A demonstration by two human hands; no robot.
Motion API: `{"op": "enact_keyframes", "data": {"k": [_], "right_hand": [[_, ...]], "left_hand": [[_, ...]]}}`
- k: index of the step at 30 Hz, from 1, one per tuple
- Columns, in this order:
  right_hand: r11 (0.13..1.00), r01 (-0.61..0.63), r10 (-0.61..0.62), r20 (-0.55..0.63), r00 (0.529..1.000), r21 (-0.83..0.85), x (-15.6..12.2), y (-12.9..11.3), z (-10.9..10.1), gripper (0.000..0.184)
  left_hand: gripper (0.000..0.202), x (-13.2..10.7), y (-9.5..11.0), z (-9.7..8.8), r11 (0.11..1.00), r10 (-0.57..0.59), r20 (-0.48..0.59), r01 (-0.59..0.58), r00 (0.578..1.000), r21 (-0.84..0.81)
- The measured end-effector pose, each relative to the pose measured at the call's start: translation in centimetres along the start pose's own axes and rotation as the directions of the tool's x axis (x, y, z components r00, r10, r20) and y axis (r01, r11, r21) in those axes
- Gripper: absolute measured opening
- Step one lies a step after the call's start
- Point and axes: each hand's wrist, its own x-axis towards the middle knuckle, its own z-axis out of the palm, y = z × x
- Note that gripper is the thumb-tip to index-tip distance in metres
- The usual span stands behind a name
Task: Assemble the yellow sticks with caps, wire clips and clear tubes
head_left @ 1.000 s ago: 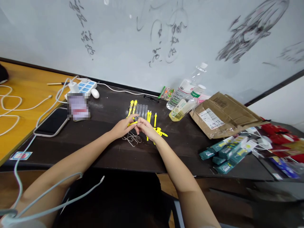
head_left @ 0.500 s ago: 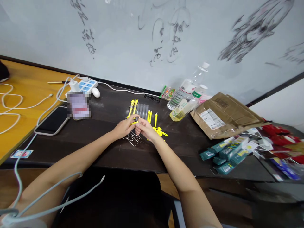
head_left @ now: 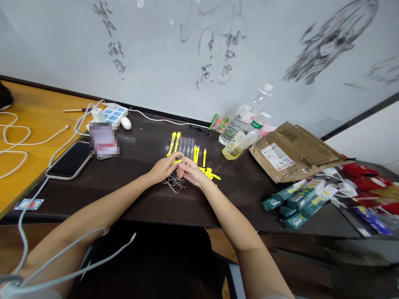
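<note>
- Your left hand (head_left: 159, 169) grips a slim, bright yellow plastic piece (head_left: 176, 162) between thumb and fingers, above the dark brown table (head_left: 143, 151), probably to steady it for close handling.
- Your right hand (head_left: 192, 171) curls its fingertips at the piece's right end; you cannot tell whether they pinch it.
- The piece looks narrow, glossy and slightly tilted, its ends partly hidden by your fingers.
- Beyond your hands, 2 long yellow-headed plastic sticks (head_left: 175, 141) lie beside a row of clear tubes (head_left: 188, 145), seemingly sorted by kind.
- Thin bent silver wires (head_left: 174, 182) lie just below your hands, perhaps for easy reach.
</note>
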Motion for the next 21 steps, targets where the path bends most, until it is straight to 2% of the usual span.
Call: {"op": "enact_keyframes", "data": {"k": [14,17,21], "right_hand": [[0.999,0.005,-0.005,0.001,1.0,0.047,-0.03,0.23,-0.14,0.039],[0.998,-0.006,0.006,-0.004,1.0,0.059,-0.04,0.2,0.01,0.037],[0.995,-0.028,0.03,-0.016,0.999,0.1,-0.03,0.06,0.39,0.036]], "left_hand": [[0.034,0.19,0.19,-0.12,0.995,0.003,0.013,-0.002,1.0,-0.101],[0.036,0.09,0.17,-0.15,1.0,-0.014,0.013,0.014,1.0,-0.028],[0.035,-0.01,0.39,-0.37,0.985,-0.049,0.013,0.046,0.999,0.164]]}}
